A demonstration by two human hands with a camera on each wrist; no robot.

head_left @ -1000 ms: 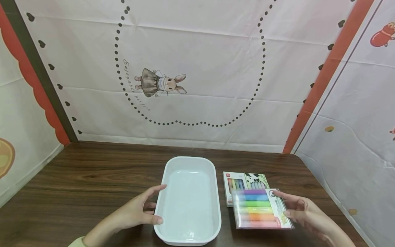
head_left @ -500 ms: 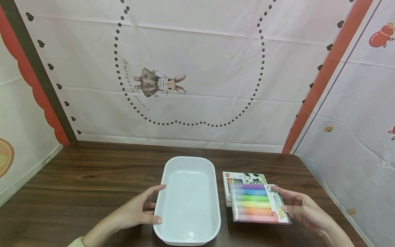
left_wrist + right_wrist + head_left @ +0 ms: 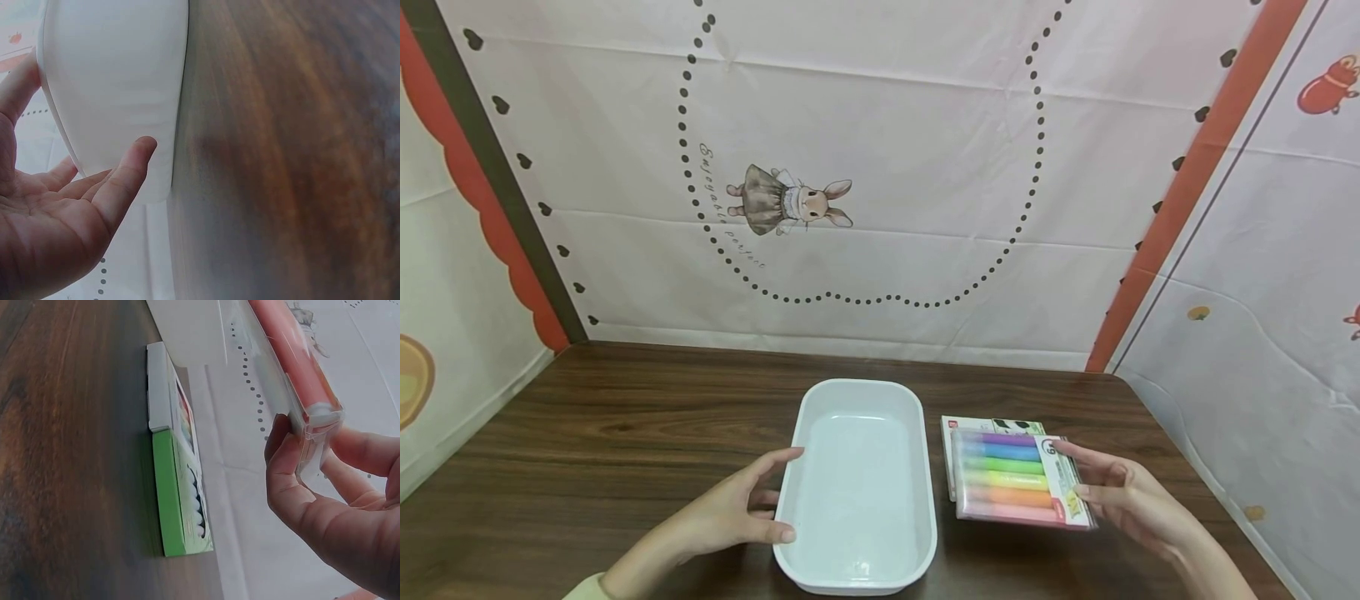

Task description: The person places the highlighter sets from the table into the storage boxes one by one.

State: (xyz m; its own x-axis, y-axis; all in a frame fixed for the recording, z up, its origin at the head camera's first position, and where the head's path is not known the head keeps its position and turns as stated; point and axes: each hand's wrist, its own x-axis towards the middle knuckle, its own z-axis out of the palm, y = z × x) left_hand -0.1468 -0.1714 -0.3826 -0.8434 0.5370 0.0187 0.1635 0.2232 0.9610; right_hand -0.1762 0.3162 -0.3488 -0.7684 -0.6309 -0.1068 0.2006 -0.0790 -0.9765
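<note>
My left hand (image 3: 726, 512) holds the left long side of a white rectangular tray (image 3: 860, 500), its thumb over the rim and the other fingers along the outer wall. The left wrist view shows a fingertip against that wall (image 3: 119, 81). To the right, my right hand (image 3: 1131, 496) pinches the end of a clear pack of highlighters (image 3: 1003, 475) in rainbow colours, thumb on one face and fingers on the other. The pack is raised off the table. Under it lies a flat box, part white and part green (image 3: 169, 494) with a panda print, mostly covered in the head view.
The dark wood table (image 3: 662, 408) ends at a white cloth backdrop (image 3: 887, 167) with a rabbit print. Another printed cloth (image 3: 1247, 400) hangs along the right side.
The right hand has carried the highlighter pack left and away from the body, so it covers more of the box. The left hand and the tray have stayed put.
</note>
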